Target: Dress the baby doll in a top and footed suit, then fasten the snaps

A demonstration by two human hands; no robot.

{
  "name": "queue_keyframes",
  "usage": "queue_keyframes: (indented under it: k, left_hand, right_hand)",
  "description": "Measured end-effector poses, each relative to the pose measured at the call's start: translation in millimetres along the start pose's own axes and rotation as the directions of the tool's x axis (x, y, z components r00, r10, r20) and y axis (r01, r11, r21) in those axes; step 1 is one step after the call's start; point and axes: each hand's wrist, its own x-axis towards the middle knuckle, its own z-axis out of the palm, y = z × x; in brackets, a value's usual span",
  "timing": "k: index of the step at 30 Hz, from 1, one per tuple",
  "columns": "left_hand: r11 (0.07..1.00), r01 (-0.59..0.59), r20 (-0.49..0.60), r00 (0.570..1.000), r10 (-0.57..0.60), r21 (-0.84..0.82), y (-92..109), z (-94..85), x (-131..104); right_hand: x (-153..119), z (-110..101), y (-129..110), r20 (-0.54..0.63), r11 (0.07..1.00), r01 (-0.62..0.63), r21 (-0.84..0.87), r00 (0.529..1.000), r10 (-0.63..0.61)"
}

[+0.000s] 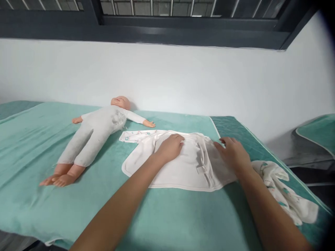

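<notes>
A white baby shirt (178, 174) lies spread open on the green sheet, its plain inside and a small label facing up. One patterned sleeve stretches out to the left. My left hand (170, 148) rests on the upper middle of the shirt, its fingers curled in and closed on the cloth at the neckline. At the shirt's right edge is my right hand (234, 153), with the thumb and fingers apart and nothing visible between them. The shirt's right sleeve is hidden behind that hand.
A baby doll (98, 122) in a white suit lies on its back to the left. Crumpled patterned baby clothing (285, 191) lies by the right edge of the green-covered bed (78, 209). Behind stands a white wall (167, 76) below a barred window (170, 8).
</notes>
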Motion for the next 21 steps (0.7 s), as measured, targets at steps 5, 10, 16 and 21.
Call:
queue_keyframes:
  k: [5, 10, 16, 21]
  left_hand:
    - [0.946, 0.23, 0.048, 0.973, -0.225, -0.231, 36.4, 47.3, 44.0]
    - [0.839, 0.358, -0.002, 0.919, -0.394, -0.409, 37.2, 75.1, 56.0]
    - [0.587, 0.347, 0.045, 0.884, -0.466, -0.731, 32.1, 69.5, 48.6]
    - [0.472, 0.296, 0.057, 0.888, -0.457, -0.831, 33.8, 62.6, 46.8]
  right_hand:
    - [-13.7, -3.0, 20.7, 0.178, 0.999, -0.031, 0.036, 0.984, 0.024]
    - [-25.3, -16.4, 1.5, 0.154, 0.969, 0.049, 0.244, 0.984, -0.089]
    - [-41.7, -18.8, -10.8, 0.217, 0.763, 0.117, 0.636, 0.921, -0.322]
    - [-52.4, -18.9, 10.4, 0.239, 0.831, 0.011, 0.556, 0.955, -0.173]
